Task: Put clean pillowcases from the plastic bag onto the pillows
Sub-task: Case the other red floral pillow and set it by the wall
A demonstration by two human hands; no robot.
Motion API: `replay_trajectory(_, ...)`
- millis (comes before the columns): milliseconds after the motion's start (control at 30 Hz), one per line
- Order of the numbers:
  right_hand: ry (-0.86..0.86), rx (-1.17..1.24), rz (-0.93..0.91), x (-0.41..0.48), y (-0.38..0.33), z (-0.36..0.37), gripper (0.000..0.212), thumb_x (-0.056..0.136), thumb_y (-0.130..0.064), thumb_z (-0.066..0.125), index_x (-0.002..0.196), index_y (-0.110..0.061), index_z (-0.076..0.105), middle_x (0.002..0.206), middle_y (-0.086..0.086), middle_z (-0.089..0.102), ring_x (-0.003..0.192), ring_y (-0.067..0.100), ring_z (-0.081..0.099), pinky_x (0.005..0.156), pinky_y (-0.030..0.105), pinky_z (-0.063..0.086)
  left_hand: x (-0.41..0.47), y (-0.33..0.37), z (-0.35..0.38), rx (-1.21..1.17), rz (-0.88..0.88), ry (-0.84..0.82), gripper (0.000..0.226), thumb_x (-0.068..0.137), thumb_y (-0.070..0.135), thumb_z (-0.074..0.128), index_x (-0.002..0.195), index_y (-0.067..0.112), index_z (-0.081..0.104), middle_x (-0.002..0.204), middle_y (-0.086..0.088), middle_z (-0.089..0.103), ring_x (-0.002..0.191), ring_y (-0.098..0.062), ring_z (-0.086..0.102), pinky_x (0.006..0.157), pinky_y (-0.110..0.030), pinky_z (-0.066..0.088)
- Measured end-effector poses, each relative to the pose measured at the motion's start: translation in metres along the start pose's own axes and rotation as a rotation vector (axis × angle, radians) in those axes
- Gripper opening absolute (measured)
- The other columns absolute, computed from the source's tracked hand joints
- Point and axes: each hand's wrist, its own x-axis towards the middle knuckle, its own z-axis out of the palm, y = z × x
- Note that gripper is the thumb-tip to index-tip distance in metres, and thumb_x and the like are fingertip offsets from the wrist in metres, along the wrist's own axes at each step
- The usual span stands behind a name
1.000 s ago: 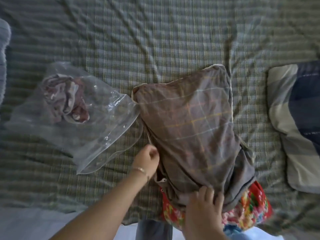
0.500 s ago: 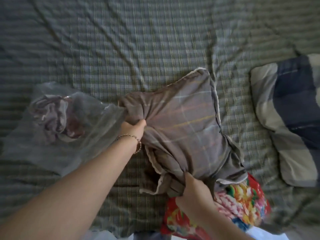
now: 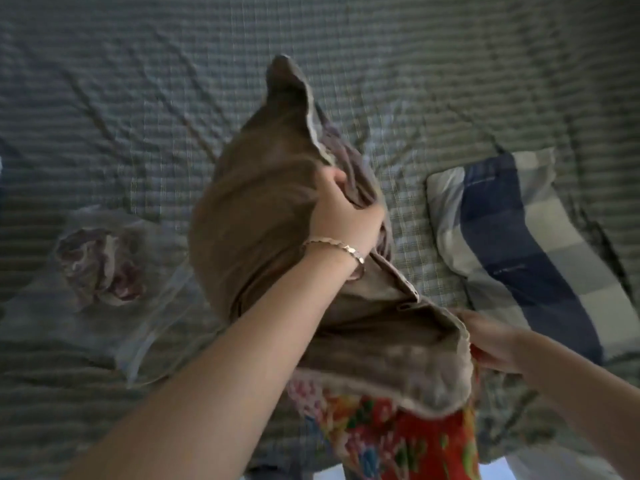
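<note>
Now brown pillowcase (image 3: 263,209) over floral pillow (image 3: 398,445); left hand (image 3: 343,216) grips it, right hand (image 3: 491,344) seemingly pinches edge.

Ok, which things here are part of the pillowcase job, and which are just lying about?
In the job: brown pillowcase, floral pillow, plastic bag holding crumpled cloth, left hand, right hand.
Lying about: blue checked pillow, untouched; plaid bedsheet.

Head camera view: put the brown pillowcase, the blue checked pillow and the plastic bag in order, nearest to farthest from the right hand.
From the right hand:
1. Brown pillowcase, its open edge pinched in that hand.
2. Blue checked pillow, just beyond the hand, on the right.
3. Plastic bag, across the bed, on the far left.
</note>
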Motion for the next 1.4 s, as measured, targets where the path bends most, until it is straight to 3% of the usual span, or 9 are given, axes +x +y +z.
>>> replay_trajectory(133,0.660,-0.107,0.075,0.040,0.041,-0.068,0.016,0.089,0.001,0.050,0.095,-0.001,0.065,0.072,0.007,0.058,0.074,0.024,0.056,0.072,0.034,0.054,0.000,-0.058,0.041,0.360,-0.028,-0.298,0.014,0.084,0.004,0.054,0.079,0.018,0.053,0.081,-0.002,0.062,0.079,-0.020,0.061,0.075,-0.029,0.050)
replay_trajectory(233,0.956,-0.548,0.037,0.050,0.024,-0.081,0.021,0.095,-0.009,0.044,0.096,-0.005,0.064,0.095,0.011,0.063,0.093,0.030,0.057,0.083,0.035,0.044,0.017,-0.110,0.028,0.597,0.093,-0.032,0.014,0.081,0.005,0.056,0.091,0.012,0.062,0.097,-0.009,0.065,0.093,-0.026,0.060,0.081,-0.032,0.048)
replay_trajectory(333,1.054,-0.450,-0.337,0.068,-0.016,-0.081,0.023,0.090,-0.006,0.048,0.105,-0.002,0.065,0.108,0.019,0.062,0.100,0.034,0.055,0.079,0.034,0.040,0.054,-0.144,0.010,0.602,0.014,0.242,0.019,0.082,0.009,0.060,0.100,0.007,0.063,0.104,-0.014,0.062,0.097,-0.030,0.058,0.083,-0.034,0.046)
replay_trajectory(533,0.783,-0.917,-0.774,0.146,-0.086,-0.046,0.031,0.092,-0.020,0.053,0.122,-0.014,0.059,0.124,0.008,0.053,0.116,0.027,0.046,0.094,0.033,0.037,0.095,-0.186,0.015,0.778,-0.090,0.195,0.023,0.086,0.026,0.062,0.102,0.011,0.061,0.110,-0.011,0.058,0.103,-0.030,0.055,0.084,-0.037,0.046)
replay_trajectory(733,0.654,-1.414,-0.620,0.216,-0.110,-0.009,0.033,0.094,-0.022,0.048,0.127,-0.016,0.047,0.134,0.006,0.041,0.125,0.027,0.037,0.100,0.038,0.031,0.108,-0.199,0.019,0.812,-0.115,0.255,0.029,0.087,0.027,0.060,0.109,0.009,0.054,0.115,-0.011,0.052,0.107,-0.030,0.050,0.087,-0.038,0.041)
replay_trajectory(933,0.566,-1.253,-0.687,0.211,-0.103,-0.028,0.024,0.085,-0.027,0.064,0.101,-0.010,0.065,0.107,0.008,0.060,0.107,0.027,0.052,0.079,0.032,0.040,0.123,-0.209,0.006,0.904,-0.167,0.109,0.026,0.092,0.029,0.052,0.100,0.005,0.061,0.111,-0.015,0.055,0.104,-0.032,0.052,0.087,-0.037,0.039)
replay_trajectory(1067,0.534,-1.257,-0.957,0.195,-0.094,-0.047,0.019,0.063,-0.011,0.082,0.072,-0.004,0.066,0.071,0.010,0.063,0.068,0.030,0.062,0.058,0.030,0.047,0.105,-0.198,-0.007,0.798,0.118,0.096,0.016,0.090,0.022,0.057,0.081,0.009,0.057,0.087,-0.004,0.050,0.086,-0.022,0.052,0.074,-0.026,0.038)
replay_trajectory(1200,0.423,-1.235,-1.049,0.183,-0.076,-0.060,0.009,0.069,-0.020,0.062,0.071,-0.014,0.055,0.057,0.003,0.056,0.051,0.025,0.055,0.048,0.024,0.041,0.043,-0.193,-0.015,0.764,0.489,-0.051,0.021,0.084,0.026,0.048,0.067,0.015,0.051,0.070,0.010,0.048,0.069,-0.004,0.039,0.065,-0.015,0.033)
replay_trajectory(1400,0.513,-1.128,-0.950,0.165,-0.024,-0.066,0.032,0.084,-0.035,0.049,0.074,-0.008,0.062,0.067,0.004,0.060,0.060,0.026,0.060,0.060,0.024,0.043,0.041,-0.212,0.004,0.877,0.327,-0.125,0.017,0.086,0.031,0.059,0.077,0.019,0.051,0.080,0.007,0.049,0.082,-0.017,0.056,0.070,-0.019,0.039)
